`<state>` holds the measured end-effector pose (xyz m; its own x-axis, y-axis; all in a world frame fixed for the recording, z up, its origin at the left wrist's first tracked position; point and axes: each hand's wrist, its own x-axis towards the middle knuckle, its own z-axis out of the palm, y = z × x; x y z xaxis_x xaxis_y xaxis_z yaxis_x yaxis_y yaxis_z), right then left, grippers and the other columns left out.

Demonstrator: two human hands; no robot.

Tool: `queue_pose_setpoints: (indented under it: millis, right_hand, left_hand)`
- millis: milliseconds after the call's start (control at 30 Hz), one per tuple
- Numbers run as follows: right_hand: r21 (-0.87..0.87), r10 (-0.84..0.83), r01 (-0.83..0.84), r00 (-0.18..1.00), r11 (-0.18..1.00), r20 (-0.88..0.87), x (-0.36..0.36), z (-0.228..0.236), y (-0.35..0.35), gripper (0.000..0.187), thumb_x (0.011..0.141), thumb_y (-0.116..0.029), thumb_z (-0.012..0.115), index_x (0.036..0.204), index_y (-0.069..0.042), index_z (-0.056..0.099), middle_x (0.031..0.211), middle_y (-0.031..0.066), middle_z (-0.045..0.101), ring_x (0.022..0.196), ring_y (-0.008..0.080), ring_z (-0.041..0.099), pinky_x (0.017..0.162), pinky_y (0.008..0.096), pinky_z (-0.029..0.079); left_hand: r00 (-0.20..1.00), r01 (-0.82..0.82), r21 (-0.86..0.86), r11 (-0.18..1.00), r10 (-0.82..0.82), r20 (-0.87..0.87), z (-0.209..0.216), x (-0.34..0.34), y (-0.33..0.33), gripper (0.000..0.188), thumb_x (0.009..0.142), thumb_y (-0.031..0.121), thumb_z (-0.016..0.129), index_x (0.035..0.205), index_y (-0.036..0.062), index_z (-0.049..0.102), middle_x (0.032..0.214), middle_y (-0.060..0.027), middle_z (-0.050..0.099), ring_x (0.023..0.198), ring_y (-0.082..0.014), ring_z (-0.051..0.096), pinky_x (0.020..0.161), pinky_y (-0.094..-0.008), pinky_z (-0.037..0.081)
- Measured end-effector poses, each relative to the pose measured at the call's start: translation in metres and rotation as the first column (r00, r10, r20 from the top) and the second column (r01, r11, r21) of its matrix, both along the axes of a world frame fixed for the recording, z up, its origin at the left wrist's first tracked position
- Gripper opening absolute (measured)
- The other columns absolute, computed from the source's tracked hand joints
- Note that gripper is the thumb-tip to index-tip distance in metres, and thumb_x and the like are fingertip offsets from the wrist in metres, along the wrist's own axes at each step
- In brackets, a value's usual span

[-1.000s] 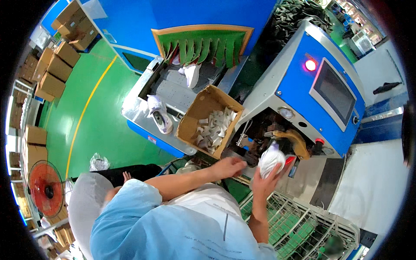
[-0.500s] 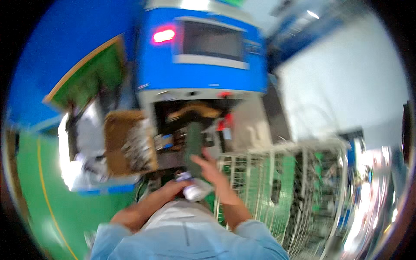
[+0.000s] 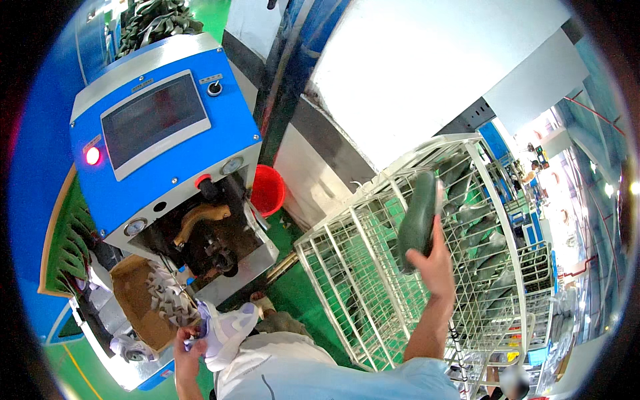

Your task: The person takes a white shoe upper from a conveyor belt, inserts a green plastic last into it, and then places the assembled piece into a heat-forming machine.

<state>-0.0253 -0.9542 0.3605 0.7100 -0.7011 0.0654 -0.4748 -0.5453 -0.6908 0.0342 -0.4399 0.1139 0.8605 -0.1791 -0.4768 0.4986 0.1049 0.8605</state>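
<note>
My right hand is raised over a white wire cart, closed around the lower end of a dark green shoe last. The last points up and away from me. Several more dark green lasts lie inside the cart. Close to my body on the left, my left hand grips a white and pale purple shoe, its fingers at the shoe's edge. Part of that grip is hidden by the shoe.
A blue machine with a dark screen and a lit red button stands ahead left. Beside it are a cardboard box of pale pieces and another shoe. A red bucket sits between machine and cart.
My view has turned right, so the machine now sits further left. My right hand has carried the last from in front of the machine to over the cart. My left hand still holds the shoe.
</note>
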Motion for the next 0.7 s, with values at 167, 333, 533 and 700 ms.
queue_pose_setpoints:
  millis: [167, 333, 533, 700]
  right_hand:
    - [0.496, -0.188, 0.177, 0.982, 0.85, -0.027, 0.05, -0.003, -0.151, 0.04, 0.085, -0.013, 0.061, 0.12, 0.005, 0.056, 0.102, 0.0172, 0.065, 0.068, 0.0242, 0.068, 0.044, 0.0265, 0.051]
    - [0.531, -0.397, 0.253, 0.901, 0.809, 0.175, 0.138, -0.022, -0.174, 0.022, 0.09, -0.013, 0.061, 0.101, 0.006, 0.065, 0.099, 0.0209, 0.064, 0.061, 0.0278, 0.065, 0.045, 0.029, 0.057]
    - [0.626, -0.244, -0.043, 0.899, 0.779, 0.364, 0.102, -0.071, -0.262, 0.048, 0.098, -0.031, 0.053, 0.139, -0.007, 0.048, 0.135, 0.0137, 0.053, 0.117, 0.0296, 0.054, 0.09, 0.0401, 0.055]
    - [0.019, -0.26, 0.264, 0.929, 0.964, 0.264, 0.103, -0.068, -0.138, 0.047, 0.095, -0.032, 0.059, 0.132, -0.003, 0.054, 0.124, 0.0131, 0.061, 0.092, 0.0235, 0.066, 0.078, 0.0328, 0.054]
  left_hand:
    - [0.99, 0.135, 0.127, 0.983, -0.139, 0.027, 0.011, 0.006, 0.008, 0.024, 0.072, 0.006, 0.071, 0.088, 0.0044, 0.054, 0.105, -0.01, 0.061, 0.097, -0.0188, 0.055, 0.08, -0.0304, 0.046]
    - [0.983, -0.168, -0.101, 0.981, 0.174, 0.052, 0.029, -0.012, 0.096, 0.032, 0.067, 0.002, 0.073, 0.097, 0.0026, 0.06, 0.114, -0.0218, 0.063, 0.088, -0.0262, 0.064, 0.074, -0.0339, 0.054]
    - [0.697, -0.649, -0.093, 0.755, 0.64, 0.323, 0.11, -0.066, 0.194, 0.037, 0.09, 0.015, 0.064, 0.119, -0.0062, 0.056, 0.116, -0.0165, 0.063, 0.103, -0.022, 0.062, 0.096, -0.0346, 0.047]
    - [0.766, -0.634, 0.592, 0.497, 0.512, 0.389, 0.041, -0.07, 0.283, 0.036, 0.083, 0.013, 0.071, 0.116, -0.0009, 0.064, 0.11, -0.0112, 0.065, 0.095, -0.0168, 0.059, 0.084, -0.031, 0.047]
